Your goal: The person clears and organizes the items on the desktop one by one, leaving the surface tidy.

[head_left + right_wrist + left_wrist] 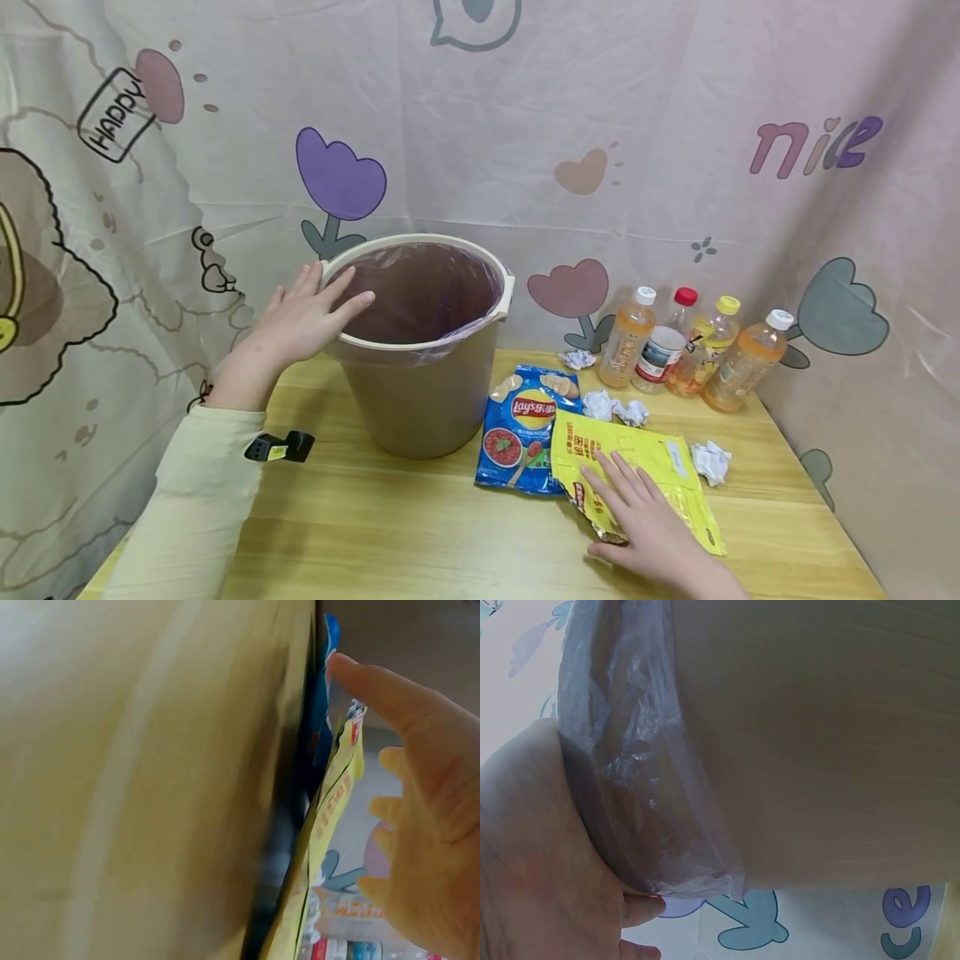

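My left hand (303, 312) rests at the left rim of a brown trash bin (420, 408) lined with a clear plastic bag (641, 750). Its fingers are spread and fairly straight, some reaching over the opening. In the left wrist view the palm lies against the rim. My right hand (648, 521) is over a yellow snack bag (637, 446), fingers spread and extended; the right wrist view shows a gap between most fingers and the bag (330, 806). Partly under the yellow bag lies a blue Lay's chip bag (517, 433).
Several plastic bottles (626, 337) with coloured caps stand at the back right. Crumpled paper balls (710, 462) lie around the snack bags. A printed curtain (465, 150) hangs behind the wooden table (390, 533). A black strap device (279, 447) is on the left wrist.
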`<state>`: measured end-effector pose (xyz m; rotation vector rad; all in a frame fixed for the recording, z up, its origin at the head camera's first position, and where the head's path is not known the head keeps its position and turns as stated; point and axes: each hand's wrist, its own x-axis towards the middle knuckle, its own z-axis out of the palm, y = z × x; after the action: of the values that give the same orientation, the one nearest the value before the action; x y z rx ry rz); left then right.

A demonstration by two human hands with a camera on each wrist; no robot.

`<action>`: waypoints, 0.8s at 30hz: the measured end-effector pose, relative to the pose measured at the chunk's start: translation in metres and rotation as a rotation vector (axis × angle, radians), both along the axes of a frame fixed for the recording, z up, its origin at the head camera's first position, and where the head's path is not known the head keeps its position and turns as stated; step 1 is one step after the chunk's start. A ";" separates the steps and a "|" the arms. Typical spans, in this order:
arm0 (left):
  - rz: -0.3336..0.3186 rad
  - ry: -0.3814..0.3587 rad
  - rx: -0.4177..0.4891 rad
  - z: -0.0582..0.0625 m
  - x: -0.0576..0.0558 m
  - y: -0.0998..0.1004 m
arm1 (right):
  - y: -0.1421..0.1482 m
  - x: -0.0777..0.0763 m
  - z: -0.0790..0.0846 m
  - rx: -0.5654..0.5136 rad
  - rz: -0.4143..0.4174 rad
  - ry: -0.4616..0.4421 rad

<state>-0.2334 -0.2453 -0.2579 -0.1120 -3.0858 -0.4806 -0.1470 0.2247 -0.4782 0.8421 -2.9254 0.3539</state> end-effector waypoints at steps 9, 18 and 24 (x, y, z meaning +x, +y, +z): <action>0.006 0.002 0.007 -0.002 0.000 -0.001 | 0.013 0.002 -0.008 0.028 -0.088 -0.175; 0.005 0.005 0.013 -0.003 -0.001 0.000 | 0.012 0.000 -0.010 0.046 -0.068 -0.092; 0.006 0.011 0.012 -0.002 -0.001 0.000 | 0.012 -0.001 -0.008 0.079 0.000 0.035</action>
<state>-0.2346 -0.2457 -0.2602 -0.1054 -3.0712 -0.4968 -0.1482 0.2366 -0.4859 0.8486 -2.9245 0.2224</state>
